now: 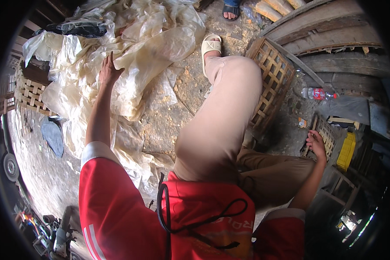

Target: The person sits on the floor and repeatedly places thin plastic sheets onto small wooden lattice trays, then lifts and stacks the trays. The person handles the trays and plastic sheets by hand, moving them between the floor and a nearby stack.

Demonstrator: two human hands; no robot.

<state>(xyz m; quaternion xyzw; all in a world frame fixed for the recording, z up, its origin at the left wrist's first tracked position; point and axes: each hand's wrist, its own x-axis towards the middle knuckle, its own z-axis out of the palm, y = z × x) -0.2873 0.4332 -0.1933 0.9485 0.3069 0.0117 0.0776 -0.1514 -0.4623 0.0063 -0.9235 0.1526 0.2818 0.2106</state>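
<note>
Crumpled, cloudy plastic sheeting (160,52) spreads in a large heap across the floor on the left and far side. Over it my left hand (110,73) reaches out open, thumb and fingers apart, holding nothing; whether it touches the plastic I cannot tell. Low at the right, my right hand (316,145) has loosely bent fingers set apart, with nothing visible in them. Behind that hand is a small woven basket (328,135); contact between the two is unclear.
A large woven bamboo basket (271,80) stands against my forward leg. Another woven basket (32,93) is at the far left. Wooden boards (333,43), a plastic bottle (318,93) and a yellow crate (346,151) line the right side. Another person's sandalled foot (231,12) shows at the top.
</note>
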